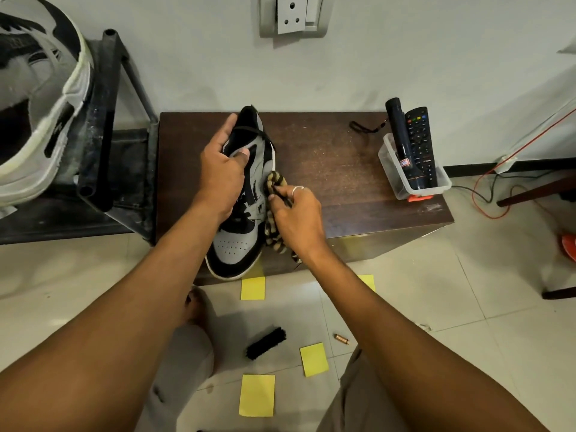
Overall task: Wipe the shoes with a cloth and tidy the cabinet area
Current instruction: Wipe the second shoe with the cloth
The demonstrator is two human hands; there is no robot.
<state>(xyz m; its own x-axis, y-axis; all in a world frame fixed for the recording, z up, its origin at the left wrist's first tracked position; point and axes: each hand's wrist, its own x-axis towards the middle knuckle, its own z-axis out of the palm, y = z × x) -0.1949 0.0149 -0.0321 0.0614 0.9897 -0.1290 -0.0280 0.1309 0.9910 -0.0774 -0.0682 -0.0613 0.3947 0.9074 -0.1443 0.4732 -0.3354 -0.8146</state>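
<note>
Standing in the clear plastic tub (414,185) at the right end of the cabinet top (343,169), as the head view shows it, a dark torch (402,145) carries a red and white label whose letters are too blurred to read. The black remote control (420,141) leans beside it in the same tub. It has coloured buttons near its top and a line of white print low down, also too small to make out. A black strap (364,127) lies on the wood just left of the torch's head.

The shoe (237,241), grey and black with a white sole edge, is over the front left part of the cabinet top, its toe pointing at the person and reaching past the front edge. Whether its sole rests on the wood cannot be told. Black markings on its side spell no word that can be read. The left hand (221,176) grips it at the collar, fingers curled over the opening and thumb pressed on the grey side panel. The right hand (296,216), a ring on one finger, pinches a yellow-and-dark striped cloth (274,182) against the shoe's right side. The bunched cloth trails down along the sole.

On the floor tiles lie a black brush (266,342), plain yellow sticky notes (257,395) and a small copper-coloured cylinder (342,339). At upper left a second shoe (40,98), white and black, sits on a dark metal rack (103,120).
</note>
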